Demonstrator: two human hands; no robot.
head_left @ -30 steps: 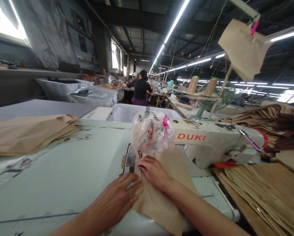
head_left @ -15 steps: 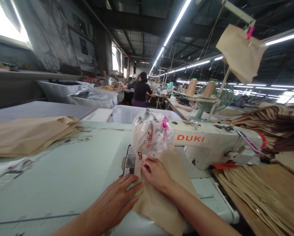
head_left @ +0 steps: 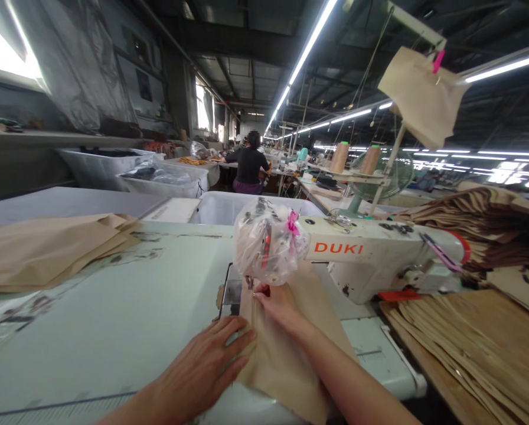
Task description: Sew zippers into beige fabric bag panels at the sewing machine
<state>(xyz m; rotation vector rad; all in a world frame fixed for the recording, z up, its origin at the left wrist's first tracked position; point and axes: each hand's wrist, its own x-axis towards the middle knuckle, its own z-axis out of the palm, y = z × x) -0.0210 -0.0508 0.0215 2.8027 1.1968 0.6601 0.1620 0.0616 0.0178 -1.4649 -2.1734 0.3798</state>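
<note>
A tan fabric piece [head_left: 286, 360] lies under the head of a white sewing machine [head_left: 371, 260] marked DUKI, whose needle end is wrapped in a clear plastic bag [head_left: 268, 245]. My left hand [head_left: 206, 366] lies flat with fingers stretched out, pressing the fabric's left edge onto the pale green table [head_left: 114, 330]. My right hand [head_left: 280, 304] rests on the fabric just below the needle, fingertips bunched at the fold near the presser foot.
A stack of tan pieces [head_left: 47, 248] lies at the left. More tan pieces are piled at the right [head_left: 472, 342] and behind the machine [head_left: 490, 224]. White bins [head_left: 229, 206] stand beyond the table. A person in black [head_left: 249, 168] sits further back. Thread cones [head_left: 339, 156] and a fan [head_left: 388, 174] stand behind.
My right hand has crept forward along the fabric, up to the needle, with its fingertips drawn closer together. My left hand has stayed flat in the same place.
</note>
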